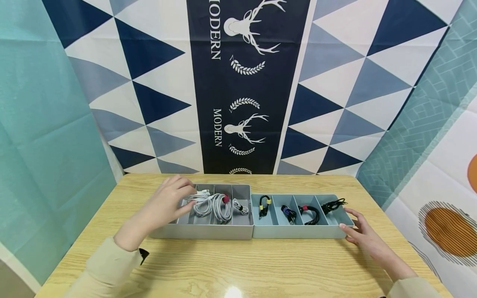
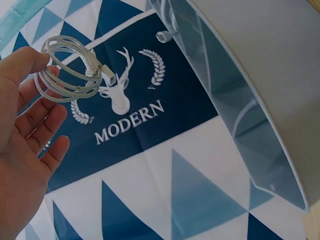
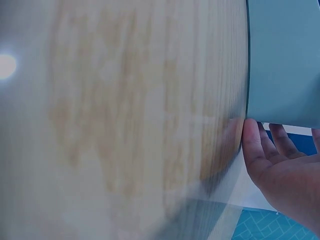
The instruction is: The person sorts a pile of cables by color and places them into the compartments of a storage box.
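My left hand (image 1: 169,203) pinches a coiled white cable (image 2: 92,65) between thumb and fingers, above the left part of the grey divided box (image 1: 208,233). A light connector sticks out from the coil in the left wrist view. Other coiled white cables (image 1: 222,209) lie in the grey box, one with a red tie (image 1: 225,199). My right hand (image 1: 361,236) touches the right end of the light blue divided box (image 1: 298,232), its thumb at the front corner and its fingers along the end wall.
Black cables lie in the blue box's compartments: one with yellow ties (image 1: 263,210), one with a blue tie (image 1: 288,213), one with a red tie (image 1: 312,215) and a loose bundle (image 1: 333,205). The boxes stand end to end on a wooden table (image 1: 223,265), before a patterned cloth.
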